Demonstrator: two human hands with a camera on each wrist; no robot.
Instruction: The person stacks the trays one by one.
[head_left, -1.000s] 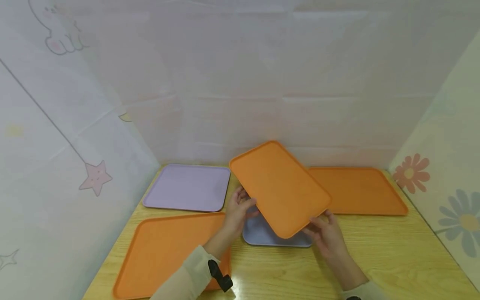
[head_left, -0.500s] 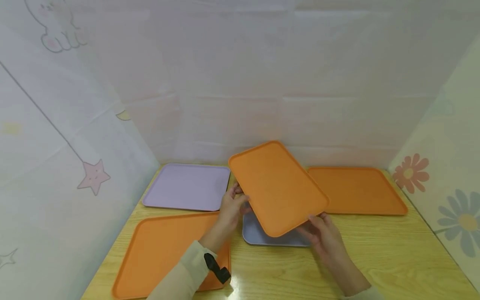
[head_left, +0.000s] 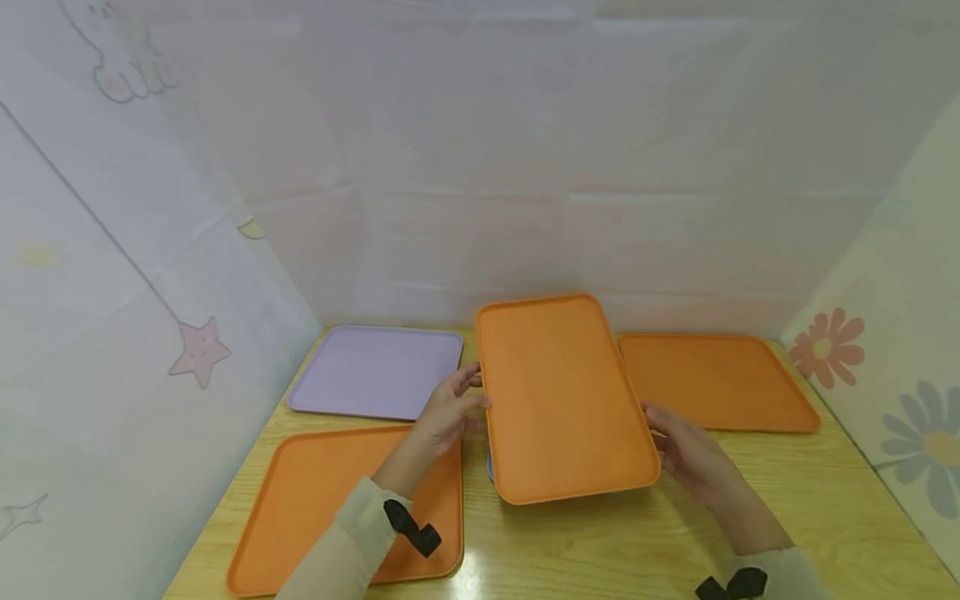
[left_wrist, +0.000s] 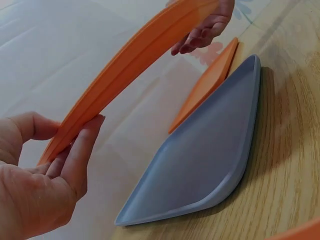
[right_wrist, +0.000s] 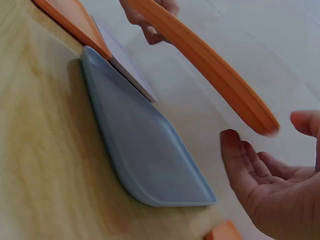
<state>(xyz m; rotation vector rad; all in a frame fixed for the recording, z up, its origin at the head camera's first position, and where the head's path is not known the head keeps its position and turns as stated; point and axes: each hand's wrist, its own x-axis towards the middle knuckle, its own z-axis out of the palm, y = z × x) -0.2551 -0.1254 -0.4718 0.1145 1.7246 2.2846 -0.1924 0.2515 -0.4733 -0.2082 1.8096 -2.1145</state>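
Note:
An orange rectangular tray (head_left: 566, 400) is held tilted above the table at the middle of the head view. My left hand (head_left: 446, 408) pinches its left edge; in the left wrist view the thumb lies on one face and the fingers (left_wrist: 82, 152) on the other. Near the tray's right edge is my right hand (head_left: 693, 454). Its thumb and fingers stand apart on either side of that edge, with a gap to the tray in the right wrist view. Beneath lies a blue-grey tray (right_wrist: 145, 145) on the table, almost wholly hidden in the head view.
A lilac tray (head_left: 378, 371) lies at the back left of the wooden table (head_left: 570, 554). In front of it is another orange tray (head_left: 330, 500), partly under my left arm. A third orange tray (head_left: 720, 383) lies back right. Patterned cloth walls (head_left: 480, 167) enclose the table.
The held orange tray has turned from a slant to nearly straight, covering more of the blue-grey tray. My right hand has moved from its lower corner to the right side; the left hand keeps its pinch.

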